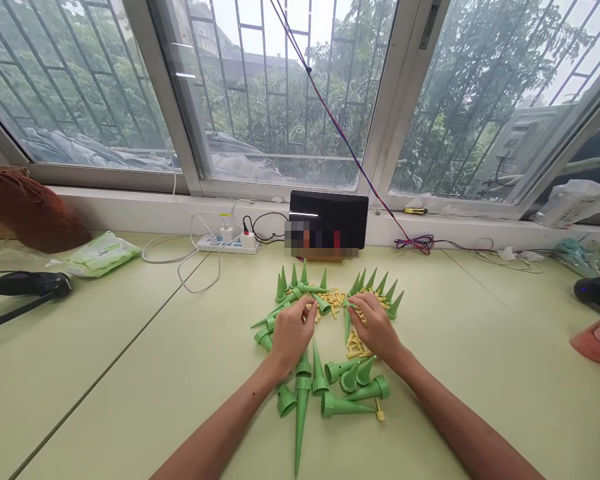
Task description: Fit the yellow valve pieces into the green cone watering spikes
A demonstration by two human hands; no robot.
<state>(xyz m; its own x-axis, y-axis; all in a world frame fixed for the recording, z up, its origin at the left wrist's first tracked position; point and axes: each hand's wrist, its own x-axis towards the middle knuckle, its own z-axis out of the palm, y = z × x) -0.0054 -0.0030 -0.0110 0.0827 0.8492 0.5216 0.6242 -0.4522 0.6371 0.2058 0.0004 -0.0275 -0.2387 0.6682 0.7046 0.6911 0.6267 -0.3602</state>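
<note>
Green hollow plastic spikes with ribbed collars (303,417) lie and stand in a loose ring on the table. Small yellow plastic pegs (335,301) are heaped among them. My left hand (294,330) is over the left part of the ring, thumb and fingertips pinched together; what is in the pinch is too small to make out. Just beyond those fingertips lies a green spike with its open end showing (324,305). My right hand (376,325) is closed at the fingertips on a green spike (347,325) pointing downward, beside more yellow pegs (355,343).
Upright green spikes (373,279) line the far side. A black screen (329,217) stands by the window. Left are a power strip (230,244), a wipes pack (104,253) and a black strap-like object (30,287). A cable bundle (415,244) and a red pouch (597,337) are right.
</note>
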